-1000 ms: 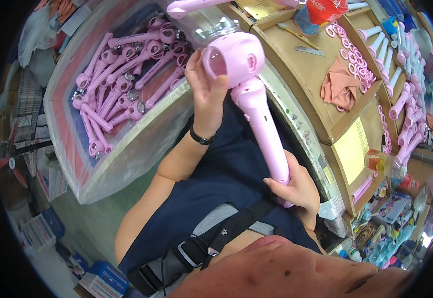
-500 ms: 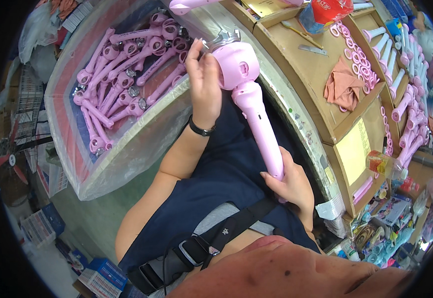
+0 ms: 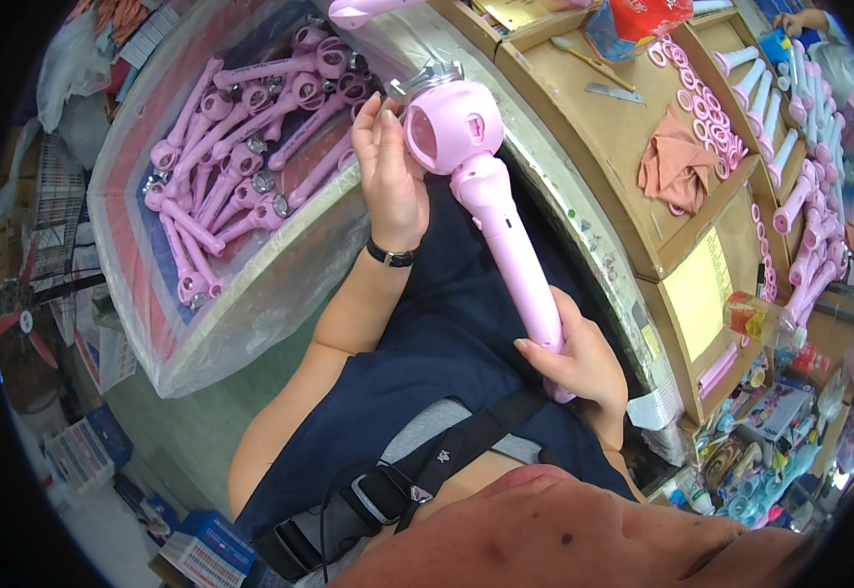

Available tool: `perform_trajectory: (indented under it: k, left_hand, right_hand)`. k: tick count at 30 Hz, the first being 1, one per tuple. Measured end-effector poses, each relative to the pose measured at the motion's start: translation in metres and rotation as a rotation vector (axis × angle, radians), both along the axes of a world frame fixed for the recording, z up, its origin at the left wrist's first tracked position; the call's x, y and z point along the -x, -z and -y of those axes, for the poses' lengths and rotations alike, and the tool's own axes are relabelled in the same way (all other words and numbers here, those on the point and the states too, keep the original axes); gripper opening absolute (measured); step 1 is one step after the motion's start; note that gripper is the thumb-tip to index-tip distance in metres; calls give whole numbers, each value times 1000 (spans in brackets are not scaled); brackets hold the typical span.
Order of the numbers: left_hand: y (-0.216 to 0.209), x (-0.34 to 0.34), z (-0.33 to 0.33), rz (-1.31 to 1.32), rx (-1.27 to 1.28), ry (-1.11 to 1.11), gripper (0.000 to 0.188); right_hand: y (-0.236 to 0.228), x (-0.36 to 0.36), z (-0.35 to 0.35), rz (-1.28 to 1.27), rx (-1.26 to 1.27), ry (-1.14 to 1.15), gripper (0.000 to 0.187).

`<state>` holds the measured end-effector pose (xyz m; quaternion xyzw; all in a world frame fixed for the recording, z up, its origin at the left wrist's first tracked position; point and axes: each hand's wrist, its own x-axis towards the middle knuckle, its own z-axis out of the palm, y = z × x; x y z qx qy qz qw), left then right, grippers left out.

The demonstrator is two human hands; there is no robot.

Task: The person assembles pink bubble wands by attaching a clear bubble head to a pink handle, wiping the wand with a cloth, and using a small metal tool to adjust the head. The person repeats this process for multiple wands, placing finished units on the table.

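The fingers of the left hand (image 3: 394, 174) are curled against the round head of a pink hair-curler wand (image 3: 490, 201), fingertips up beside its hollow chamber and the metal ring at its top. The fingers of the right hand (image 3: 576, 361) close round the lower end of the same wand's long handle, so the tool runs slantwise between the two hands — head up and away from the body, handle down toward the lap. A black wristband (image 3: 391, 256) sits on the left wrist.

Just beyond the left fingers, to their left, a plastic-lined bin (image 3: 250, 294) holds a heap of like pink wands (image 3: 250, 147), lying crosswise over one another. Right of the wand's head runs the bench (image 3: 584, 127), fitted with cardboard trays: a peach cloth (image 3: 677, 162) lies crumpled in one, pink rings (image 3: 706, 103) are strewn beside it, and farther right pink handle parts (image 3: 799, 186) lie in rows. Near the right fingers, on the bench side, a yellow sheet (image 3: 698, 291) is stuck to a tray.
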<state>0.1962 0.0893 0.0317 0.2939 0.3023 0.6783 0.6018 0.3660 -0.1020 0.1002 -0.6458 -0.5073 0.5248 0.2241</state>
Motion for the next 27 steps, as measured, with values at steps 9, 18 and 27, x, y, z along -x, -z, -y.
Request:
perform_trajectory:
  k: [9,18,27]
  left_hand:
    - [-1,5,0,109,-65,76,25]
    - [3,-2,3,74,11,70,46]
    - [12,-18,31,836,209,778,109]
  right_hand:
    - [-1,-7,-1,-369,203,112,63]
    - [-3,-6,-1,-457,231,136,63]
    - [25,-25,14,-91,-264,-24,43]
